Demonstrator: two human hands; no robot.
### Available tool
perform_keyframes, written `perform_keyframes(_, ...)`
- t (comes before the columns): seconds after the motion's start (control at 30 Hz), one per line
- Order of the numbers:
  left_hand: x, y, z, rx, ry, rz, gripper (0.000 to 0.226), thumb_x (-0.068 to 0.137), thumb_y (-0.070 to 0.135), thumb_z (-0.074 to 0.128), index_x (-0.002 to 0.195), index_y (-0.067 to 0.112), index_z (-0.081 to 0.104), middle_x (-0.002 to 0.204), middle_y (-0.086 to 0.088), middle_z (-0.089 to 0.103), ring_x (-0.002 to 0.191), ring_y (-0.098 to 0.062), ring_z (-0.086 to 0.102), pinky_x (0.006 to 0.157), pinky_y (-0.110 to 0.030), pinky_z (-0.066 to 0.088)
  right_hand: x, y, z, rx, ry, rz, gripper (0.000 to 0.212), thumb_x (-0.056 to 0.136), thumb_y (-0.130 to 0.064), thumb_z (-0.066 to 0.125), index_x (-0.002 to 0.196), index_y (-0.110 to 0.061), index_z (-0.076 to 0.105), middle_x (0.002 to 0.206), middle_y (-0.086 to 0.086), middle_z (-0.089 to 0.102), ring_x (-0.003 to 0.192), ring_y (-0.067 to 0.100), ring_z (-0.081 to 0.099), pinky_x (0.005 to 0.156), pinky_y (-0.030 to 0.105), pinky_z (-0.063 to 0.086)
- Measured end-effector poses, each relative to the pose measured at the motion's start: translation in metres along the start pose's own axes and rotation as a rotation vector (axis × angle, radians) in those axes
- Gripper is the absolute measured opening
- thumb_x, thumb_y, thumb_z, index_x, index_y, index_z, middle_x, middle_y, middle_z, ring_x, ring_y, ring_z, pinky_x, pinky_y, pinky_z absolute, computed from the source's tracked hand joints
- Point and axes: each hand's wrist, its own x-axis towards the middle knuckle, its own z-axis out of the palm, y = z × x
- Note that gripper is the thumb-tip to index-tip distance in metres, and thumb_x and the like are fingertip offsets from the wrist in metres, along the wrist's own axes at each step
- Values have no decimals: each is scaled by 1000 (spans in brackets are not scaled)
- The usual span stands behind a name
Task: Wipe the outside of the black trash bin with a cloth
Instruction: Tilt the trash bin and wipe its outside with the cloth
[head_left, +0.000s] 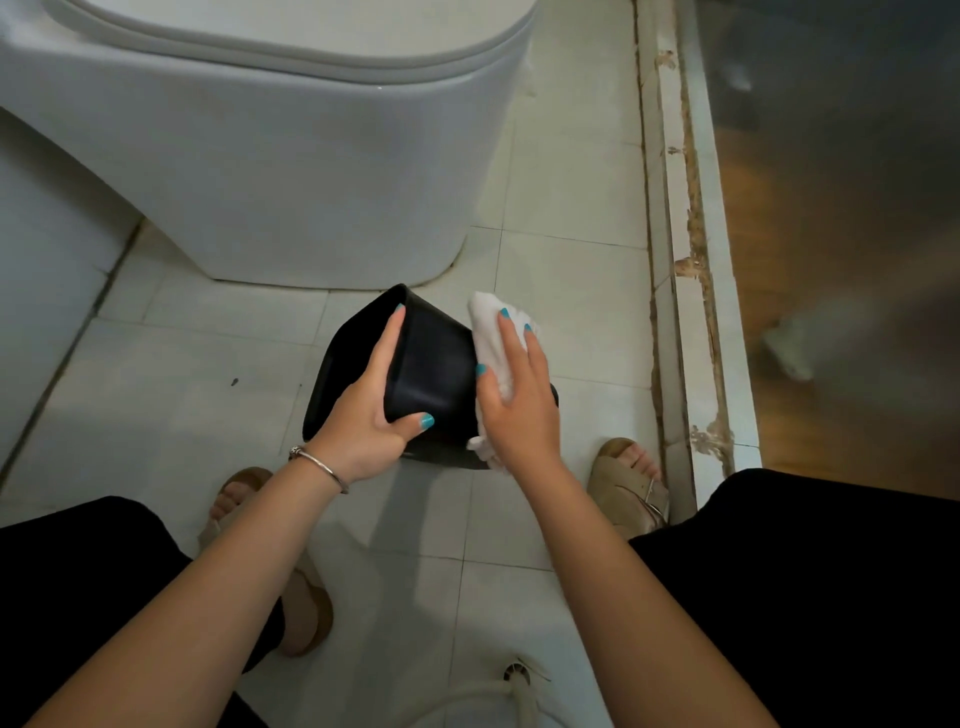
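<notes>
The black trash bin (434, 364) is tipped over above the tiled floor, its base turned toward me. My left hand (371, 410) grips the bin's base end, fingers laid along the left side and thumb curled over the near edge. A white cloth (491, 332) lies against the bin's right side. My right hand (519, 400) presses flat on the cloth with fingers spread, covering most of it; cloth ends show above the fingertips and below the palm.
A white toilet (291, 156) stands just behind the bin. A raised, worn white threshold (691, 291) runs along the right. My sandalled feet (631, 483) flank the bin. A white hose with a fitting (519, 680) lies on the floor near me.
</notes>
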Motion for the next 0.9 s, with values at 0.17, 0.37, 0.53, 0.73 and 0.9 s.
perform_keyframes(0.17, 1, 8, 4, 29, -13, 3, 103, 83, 2, 68, 151, 39, 1, 149, 27, 20, 113, 25, 30, 81, 8, 27, 6, 34, -9, 27, 47, 194, 59, 98, -32, 40, 147, -50, 12, 159, -11, 16, 138, 14, 31, 89, 29, 33)
perform_keyframes(0.37, -1, 13, 9, 107, 17, 0, 105, 83, 6, 68, 148, 49, -3, 134, 20, 38, 110, -25, 56, 90, -30, 44, 7, 37, -12, 56, 61, 233, 57, 98, -33, 40, 147, -49, 16, 157, -12, 21, 142, 13, 27, 97, 40, 37)
perform_keyframes(0.53, 1, 15, 11, 119, 5, 3, 105, 82, 7, 68, 148, 47, -5, 135, 15, 40, 117, -32, 52, 95, -35, 43, 5, 15, -13, 71, 9, 136, 57, 99, -30, 40, 147, -49, 17, 158, -12, 17, 138, 10, 30, 89, 30, 31)
perform_keyframes(0.73, -2, 18, 12, 156, 9, -6, 110, 80, 9, 69, 146, 50, -9, 128, -10, 58, 100, -38, 61, 89, -49, 50, 2, -45, -10, 95, -54, -138, 62, 97, -28, 45, 146, -52, 17, 157, -13, 19, 124, 11, 40, 89, 31, 42)
perform_keyframes(0.9, -1, 21, 12, 134, 21, -14, 112, 78, 9, 70, 145, 52, -10, 120, -15, 61, 92, -32, 65, 82, -52, 53, 3, -52, -9, 66, -80, -246, 63, 98, -27, 44, 148, -51, 14, 159, -10, 17, 123, 17, 46, 87, 36, 48)
